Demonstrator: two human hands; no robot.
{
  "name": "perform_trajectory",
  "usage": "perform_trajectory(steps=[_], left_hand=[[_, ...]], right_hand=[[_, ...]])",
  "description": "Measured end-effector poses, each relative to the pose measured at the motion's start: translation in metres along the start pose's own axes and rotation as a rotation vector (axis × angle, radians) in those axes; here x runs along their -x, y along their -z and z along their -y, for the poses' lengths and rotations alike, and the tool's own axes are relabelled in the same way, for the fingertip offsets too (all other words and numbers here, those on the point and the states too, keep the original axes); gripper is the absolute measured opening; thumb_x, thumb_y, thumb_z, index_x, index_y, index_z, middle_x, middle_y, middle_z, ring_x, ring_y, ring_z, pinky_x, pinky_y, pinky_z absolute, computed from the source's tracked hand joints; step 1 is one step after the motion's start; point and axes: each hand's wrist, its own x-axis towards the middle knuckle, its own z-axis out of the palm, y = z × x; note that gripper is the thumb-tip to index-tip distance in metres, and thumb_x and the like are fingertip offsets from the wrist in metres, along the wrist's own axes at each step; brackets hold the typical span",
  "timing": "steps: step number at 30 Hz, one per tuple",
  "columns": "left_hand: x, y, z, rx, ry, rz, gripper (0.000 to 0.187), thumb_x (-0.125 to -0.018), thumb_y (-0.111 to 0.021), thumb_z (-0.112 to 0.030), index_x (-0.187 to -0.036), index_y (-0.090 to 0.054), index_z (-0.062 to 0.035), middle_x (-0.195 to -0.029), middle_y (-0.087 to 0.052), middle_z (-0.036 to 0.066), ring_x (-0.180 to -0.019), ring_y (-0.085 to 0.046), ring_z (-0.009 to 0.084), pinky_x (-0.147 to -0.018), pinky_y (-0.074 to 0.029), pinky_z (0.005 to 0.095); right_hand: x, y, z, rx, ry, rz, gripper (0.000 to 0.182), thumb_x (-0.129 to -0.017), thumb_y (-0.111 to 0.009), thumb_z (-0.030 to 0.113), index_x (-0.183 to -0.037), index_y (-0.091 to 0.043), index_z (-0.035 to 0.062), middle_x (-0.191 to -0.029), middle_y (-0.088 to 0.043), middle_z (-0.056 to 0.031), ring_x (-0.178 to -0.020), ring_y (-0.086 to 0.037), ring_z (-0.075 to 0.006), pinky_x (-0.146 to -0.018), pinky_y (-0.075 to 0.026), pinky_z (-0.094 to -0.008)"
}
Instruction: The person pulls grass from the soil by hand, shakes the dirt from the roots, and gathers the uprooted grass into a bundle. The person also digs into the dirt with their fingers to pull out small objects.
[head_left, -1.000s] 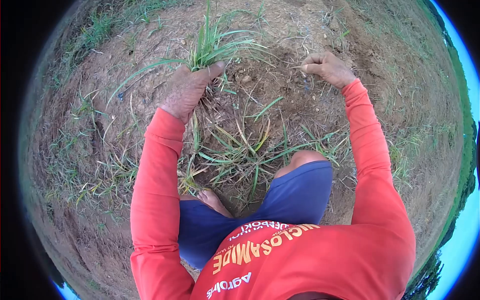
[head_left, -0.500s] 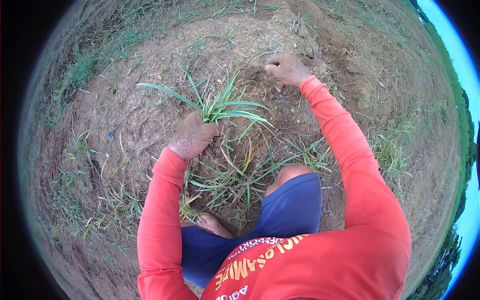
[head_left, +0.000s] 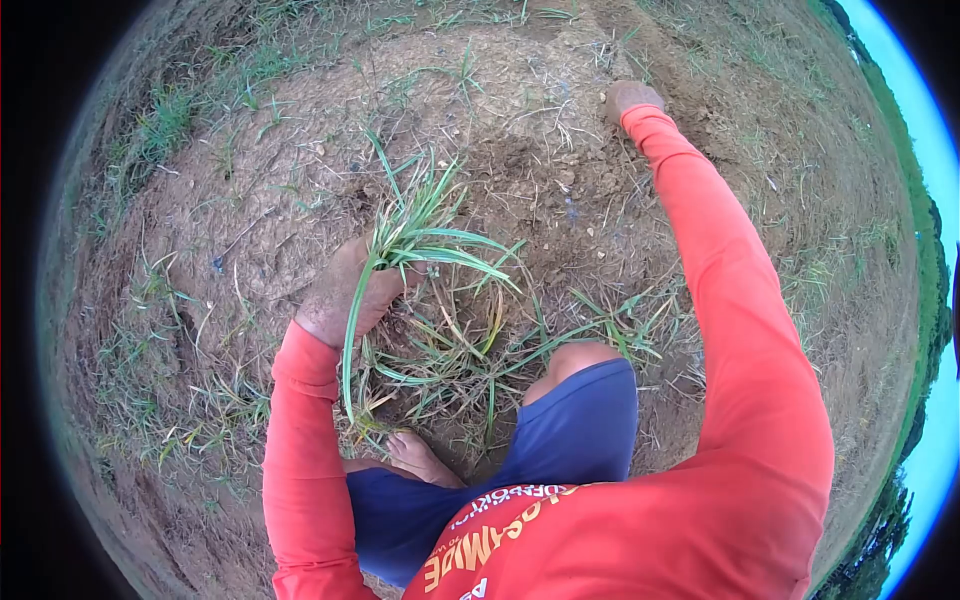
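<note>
My left hand [head_left: 350, 292] is closed around a tuft of grass [head_left: 420, 225] with long green blades and some paler, dry ones. Its blades fan out above the fist, and one long blade droops down past the wrist. My right hand [head_left: 634, 98] is stretched far forward, low over the bare brown soil [head_left: 590, 165]. Its fingers are bent down and hidden behind the back of the hand, so what they hold or touch cannot be seen. Between the arms, near my knee, lies loose, partly dried grass [head_left: 470, 355].
My bare foot [head_left: 420, 458] and bent knee [head_left: 575, 365] are close to the loose grass. Green weeds [head_left: 165, 125] grow at the far left. Dug-up dark soil [head_left: 500, 165] lies beyond the held tuft. Trees and sky show along the right edge.
My right hand has moved forward and to the right over the soil. My left hand, still gripping the grass, has shifted left and slightly down, and the blades have tilted.
</note>
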Motion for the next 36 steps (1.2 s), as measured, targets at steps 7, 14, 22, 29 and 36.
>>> perform_trajectory(steps=[7,14,22,29,36], left_hand=[[0.005,0.014,0.005,-0.402,-0.172,0.044,0.032,-0.09,-0.068,-0.014,-0.122,-0.071,-0.0114,-0.114,-0.072,0.01,-0.1,-0.067,0.0299,-0.085,-0.052,0.0399],[0.007,0.015,0.02,-0.773,-0.35,0.088,0.043,-0.086,-0.065,-0.007,-0.127,-0.07,-0.0176,-0.125,-0.068,0.007,-0.111,-0.063,0.0305,-0.094,-0.051,0.0413],[0.004,0.023,0.005,-0.333,0.153,0.153,0.042,-0.084,-0.063,-0.006,-0.124,-0.072,-0.0161,-0.124,-0.068,0.008,-0.109,-0.063,0.0309,-0.093,-0.049,0.044],[0.003,0.026,0.035,-0.279,-0.199,0.046,0.023,-0.093,-0.068,-0.015,-0.113,-0.072,-0.0042,-0.101,-0.07,0.015,-0.089,-0.067,0.0277,-0.08,-0.051,0.0401],[-0.013,0.019,0.038,-0.427,-0.236,-0.02,0.03,-0.097,-0.068,-0.034,-0.116,-0.073,-0.0117,-0.102,-0.069,0.014,-0.087,-0.067,0.0287,-0.075,-0.05,0.0408]], right_hand=[[-0.044,-0.018,-0.031,0.02,0.007,0.165,0.042,-0.089,-0.064,0.029,-0.12,-0.072,0.002,-0.13,-0.067,-0.0222,-0.122,-0.064,-0.0382,-0.102,-0.052,-0.0456],[-0.043,-0.03,-0.044,-0.205,-0.211,0.052,0.042,-0.088,-0.067,0.027,-0.119,-0.072,-0.0011,-0.129,-0.067,-0.0242,-0.123,-0.064,-0.0376,-0.103,-0.051,-0.043],[-0.033,-0.027,-0.05,-0.189,-0.204,0.053,0.043,-0.086,-0.063,0.026,-0.116,-0.072,-0.0032,-0.127,-0.066,-0.0271,-0.121,-0.064,-0.0408,-0.104,-0.051,-0.0434],[-0.037,0.039,-0.122,-0.341,0.049,-0.042,0.032,-0.09,-0.066,0.032,-0.112,-0.078,0.0118,-0.111,-0.074,-0.0175,-0.102,-0.07,-0.0318,-0.093,-0.053,-0.0412],[-0.008,-0.006,-0.065,-0.338,0.145,-0.098,0.036,-0.092,-0.066,0.032,-0.12,-0.073,0.0121,-0.118,-0.074,-0.0151,-0.105,-0.07,-0.0324,-0.095,-0.052,-0.0414]])
